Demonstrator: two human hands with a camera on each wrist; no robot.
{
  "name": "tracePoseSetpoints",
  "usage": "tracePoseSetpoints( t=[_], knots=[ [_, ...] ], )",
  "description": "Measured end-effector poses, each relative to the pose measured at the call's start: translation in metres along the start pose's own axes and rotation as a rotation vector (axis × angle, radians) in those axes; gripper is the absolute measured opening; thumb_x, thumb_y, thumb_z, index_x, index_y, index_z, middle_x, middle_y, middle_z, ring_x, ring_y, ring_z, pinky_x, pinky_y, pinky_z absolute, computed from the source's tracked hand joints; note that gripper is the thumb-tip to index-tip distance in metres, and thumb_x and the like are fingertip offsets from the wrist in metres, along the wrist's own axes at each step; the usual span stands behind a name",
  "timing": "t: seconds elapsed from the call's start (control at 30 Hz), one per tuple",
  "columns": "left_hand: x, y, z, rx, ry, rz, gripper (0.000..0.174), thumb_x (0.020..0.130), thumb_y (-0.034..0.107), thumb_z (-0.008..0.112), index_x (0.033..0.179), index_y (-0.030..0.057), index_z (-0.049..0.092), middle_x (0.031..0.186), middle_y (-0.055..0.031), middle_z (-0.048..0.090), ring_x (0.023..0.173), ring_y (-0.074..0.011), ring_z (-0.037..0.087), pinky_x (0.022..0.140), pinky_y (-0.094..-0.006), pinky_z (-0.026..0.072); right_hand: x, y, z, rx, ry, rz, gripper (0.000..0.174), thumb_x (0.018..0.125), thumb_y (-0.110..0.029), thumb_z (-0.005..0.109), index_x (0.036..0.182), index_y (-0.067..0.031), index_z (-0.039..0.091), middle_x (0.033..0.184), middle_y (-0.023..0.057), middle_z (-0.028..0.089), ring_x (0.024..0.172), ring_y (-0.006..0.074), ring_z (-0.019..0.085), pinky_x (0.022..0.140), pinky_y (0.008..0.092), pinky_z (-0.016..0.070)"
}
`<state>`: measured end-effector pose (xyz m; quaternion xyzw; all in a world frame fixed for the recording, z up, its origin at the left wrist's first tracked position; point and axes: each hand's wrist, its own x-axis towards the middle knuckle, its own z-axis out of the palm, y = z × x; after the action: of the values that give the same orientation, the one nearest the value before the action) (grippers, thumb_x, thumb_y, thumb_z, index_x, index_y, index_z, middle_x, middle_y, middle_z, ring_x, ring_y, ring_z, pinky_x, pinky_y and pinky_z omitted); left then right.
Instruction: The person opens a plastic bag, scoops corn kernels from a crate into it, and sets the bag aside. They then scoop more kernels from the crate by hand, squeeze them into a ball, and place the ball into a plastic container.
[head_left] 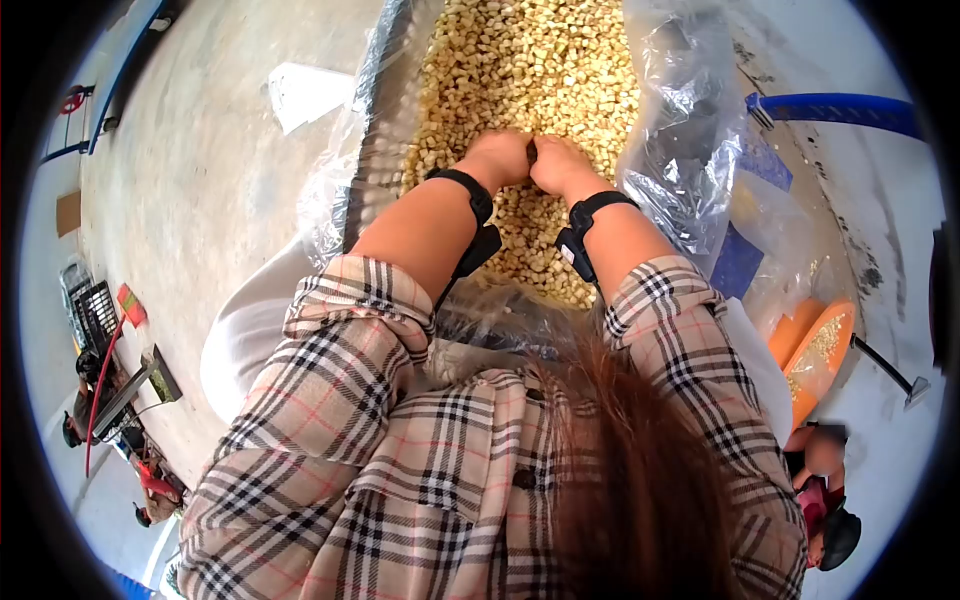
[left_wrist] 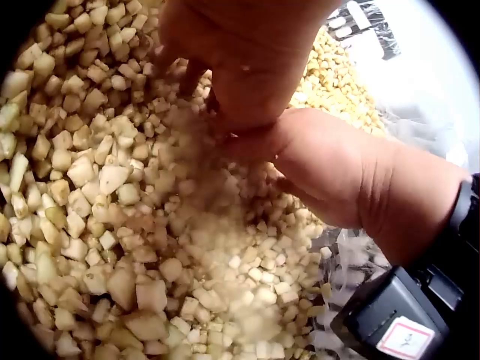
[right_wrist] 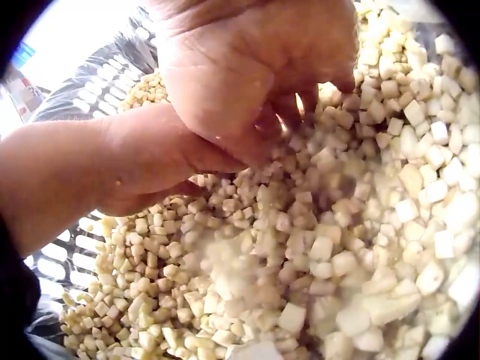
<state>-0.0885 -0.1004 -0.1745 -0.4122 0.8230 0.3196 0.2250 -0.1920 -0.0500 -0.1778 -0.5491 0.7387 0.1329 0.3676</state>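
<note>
Pale yellow diced cubes (head_left: 530, 60) fill a long container lined with clear plastic (head_left: 690, 130). My left hand (head_left: 498, 158) and right hand (head_left: 560, 165) meet side by side over the middle of the heap, thumbs close together. In the left wrist view, the fingers of the left hand (left_wrist: 240, 64) point down among the diced cubes (left_wrist: 97, 172), and the right hand (left_wrist: 322, 161) overlaps it. The right wrist view shows the right hand (right_wrist: 251, 71) with loose, slightly spread fingers at the cubes, beside the left hand (right_wrist: 150, 150). Some cubes below the hands are blurred.
The container's slotted wall (right_wrist: 56, 266) shows through the liner. An orange container (head_left: 825, 345) with more pieces stands at the right. White paper (head_left: 305, 95) lies on the floor to the left. People are at the lower left and lower right, and a blue bar (head_left: 840, 112) is at the upper right.
</note>
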Motion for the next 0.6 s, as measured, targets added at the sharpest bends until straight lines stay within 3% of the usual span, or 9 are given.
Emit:
tracePoseSetpoints(
  t=[0.03, 0.07, 0.17, 0.2, 0.37, 0.47, 0.6],
  knots=[
    [-0.001, 0.0, -0.003, -0.013, -0.049, -0.014, 0.038, 0.081, 0.018, 0.054, 0.12, 0.0141, 0.054, 0.114, -0.0121, 0.058, 0.107, -0.0278, 0.053, 0.088, -0.038, 0.0444, 0.001, -0.002, -0.003, 0.0, -0.04, -0.006, 0.047, 0.085, -0.017, 0.043, 0.131, -0.0111, 0.041, 0.136, 0.0079, 0.039, 0.126, 0.0258, 0.037, 0.102, 0.0391, 0.0337],
    [0.003, -0.005, 0.0, 0.033, -0.038, -0.001, 0.038, 0.082, 0.018, 0.053, 0.119, 0.0156, 0.054, 0.11, -0.0116, 0.06, 0.099, -0.0286, 0.057, 0.083, -0.039, 0.0468, 0.001, -0.001, -0.002, 0.017, -0.023, -0.016, 0.044, 0.083, -0.017, 0.046, 0.126, -0.0091, 0.048, 0.132, 0.0097, 0.044, 0.12, 0.0277, 0.044, 0.098, 0.0388, 0.038],
    [0.014, -0.01, 0.012, 0.041, -0.263, -0.004, 0.022, 0.081, 0.015, 0.052, 0.096, 0.0054, 0.066, 0.098, -0.0157, 0.063, 0.087, -0.0303, 0.061, 0.074, -0.0396, 0.0486, 0.006, 0.001, 0.002, 0.003, -0.189, 0.015, 0.037, 0.081, -0.017, 0.048, 0.115, -0.0058, 0.058, 0.123, 0.013, 0.054, 0.11, 0.0304, 0.053, 0.091, 0.039, 0.0432],
    [0.014, -0.01, 0.017, 0.094, -0.243, 0.004, 0.022, 0.082, 0.016, 0.051, 0.086, 0.0022, 0.067, 0.092, -0.0163, 0.064, 0.079, -0.0315, 0.061, 0.07, -0.0396, 0.0482, 0.003, 0.001, 0.005, -0.026, -0.194, -0.061, 0.033, 0.079, -0.016, 0.049, 0.105, -0.0037, 0.063, 0.113, 0.0161, 0.059, 0.102, 0.0325, 0.058, 0.087, 0.0399, 0.0456],
    [0.0, -0.008, 0.021, 0.066, -0.439, -0.017, 0.03, 0.083, 0.019, 0.048, 0.098, -0.001, 0.064, 0.102, -0.0183, 0.062, 0.086, -0.0318, 0.059, 0.074, -0.0437, 0.0455, -0.02, -0.006, 0.018, 0.169, -0.37, 0.078, 0.035, 0.081, -0.017, 0.047, 0.109, -0.0019, 0.061, 0.117, 0.0202, 0.055, 0.103, 0.0331, 0.057, 0.087, 0.0387, 0.0443],
    [0.003, -0.013, 0.036, -0.064, -0.5, -0.117, 0.035, 0.084, 0.025, 0.047, 0.102, -0.0009, 0.062, 0.108, -0.0177, 0.06, 0.092, -0.0315, 0.057, 0.079, -0.0453, 0.0423, -0.029, -0.001, 0.024, 0.184, -0.464, 0.026, 0.04, 0.085, -0.02, 0.043, 0.114, 0.0033, 0.056, 0.117, 0.0228, 0.055, 0.104, 0.0336, 0.055, 0.087, 0.0412, 0.0427],
    [-0.025, -0.016, 0.037, -0.312, -0.513, -0.203, 0.035, 0.084, 0.026, 0.047, 0.1, -0.0009, 0.061, 0.103, -0.0164, 0.061, 0.087, -0.0282, 0.057, 0.074, -0.0451, 0.0418, -0.032, 0.004, 0.037, 0.138, -0.518, -0.057, 0.043, 0.088, -0.023, 0.039, 0.118, 0.0047, 0.052, 0.123, 0.0229, 0.05, 0.108, 0.0333, 0.052, 0.088, 0.0416, 0.041]
  ],
)
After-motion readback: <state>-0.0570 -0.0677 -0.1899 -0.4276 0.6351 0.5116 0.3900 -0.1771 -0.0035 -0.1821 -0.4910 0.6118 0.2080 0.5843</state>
